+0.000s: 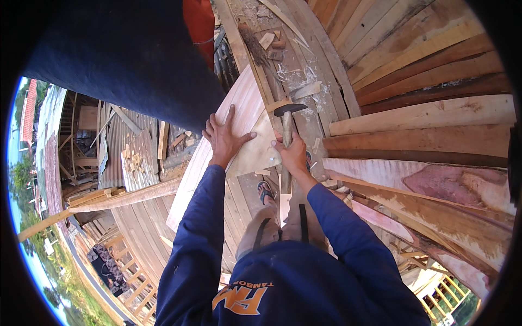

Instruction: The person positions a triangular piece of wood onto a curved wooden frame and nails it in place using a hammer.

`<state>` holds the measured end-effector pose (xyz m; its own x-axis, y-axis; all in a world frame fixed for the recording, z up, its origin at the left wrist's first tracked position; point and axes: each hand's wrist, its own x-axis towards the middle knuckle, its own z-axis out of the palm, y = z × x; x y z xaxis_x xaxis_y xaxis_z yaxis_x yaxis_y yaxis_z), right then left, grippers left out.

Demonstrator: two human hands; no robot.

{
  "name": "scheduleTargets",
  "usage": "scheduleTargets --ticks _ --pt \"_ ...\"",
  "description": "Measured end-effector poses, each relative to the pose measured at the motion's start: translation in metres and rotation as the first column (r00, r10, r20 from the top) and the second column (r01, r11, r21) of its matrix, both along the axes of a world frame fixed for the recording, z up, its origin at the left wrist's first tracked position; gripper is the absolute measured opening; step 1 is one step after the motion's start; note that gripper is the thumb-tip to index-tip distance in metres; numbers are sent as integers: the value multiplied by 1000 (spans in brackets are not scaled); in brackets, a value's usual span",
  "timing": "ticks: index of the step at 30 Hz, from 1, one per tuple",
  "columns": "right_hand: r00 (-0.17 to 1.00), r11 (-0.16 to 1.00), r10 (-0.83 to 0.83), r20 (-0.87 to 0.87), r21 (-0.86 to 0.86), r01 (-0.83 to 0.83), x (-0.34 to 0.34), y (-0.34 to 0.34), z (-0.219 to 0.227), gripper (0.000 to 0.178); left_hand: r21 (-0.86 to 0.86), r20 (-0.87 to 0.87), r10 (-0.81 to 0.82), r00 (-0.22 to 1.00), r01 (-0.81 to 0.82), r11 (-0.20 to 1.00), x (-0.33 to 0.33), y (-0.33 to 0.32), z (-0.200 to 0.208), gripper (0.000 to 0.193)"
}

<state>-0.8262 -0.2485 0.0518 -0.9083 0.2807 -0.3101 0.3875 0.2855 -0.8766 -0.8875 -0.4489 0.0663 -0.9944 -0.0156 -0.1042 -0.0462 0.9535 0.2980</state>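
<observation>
My left hand (225,137) lies with its fingers spread on a long pale-pink wooden plank (202,168) that slants across the bench. In my right hand (293,156) is a hammer (287,127), its wooden handle pointing back toward me and its dark metal head away from me. Between my hands, a thin pale board (256,145) with a slanted edge rests against the plank. A small wood block (278,105) sits beside the hammer head. My right fingertips are partly hidden behind the handle.
Sawn boards (424,122) are stacked along the right. Wood scraps (272,46) and shavings litter the far bench. A large dark-blue shape (136,60), not clear what, covers the upper left. A timber rail (125,196) and corrugated metal sheet (112,160) stand at left. My sandalled foot (265,193) is below.
</observation>
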Motion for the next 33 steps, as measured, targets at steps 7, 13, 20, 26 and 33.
scheduleTargets --ticks 7,13,20,26,33 --pt "1000 999 -25 15 -37 26 3 -4 1 38 12 -7 -10 1000 10 1000 -1 -1 3 107" --pt "999 994 30 -36 -106 -34 8 8 -1 36 11 3 -23 1000 23 1000 -2 -2 2 106" --pt "976 887 -11 216 -448 109 52 41 31 25 2 5 -32 999 32 999 -1 -1 4 104" --pt "937 850 98 335 -517 96 91 65 45 26 1 -7 -35 999 35 999 -1 0 2 102" --pt "912 828 130 389 -549 116 116 65 37 24 -24 28 -33 999 33 999 -2 0 4 102"
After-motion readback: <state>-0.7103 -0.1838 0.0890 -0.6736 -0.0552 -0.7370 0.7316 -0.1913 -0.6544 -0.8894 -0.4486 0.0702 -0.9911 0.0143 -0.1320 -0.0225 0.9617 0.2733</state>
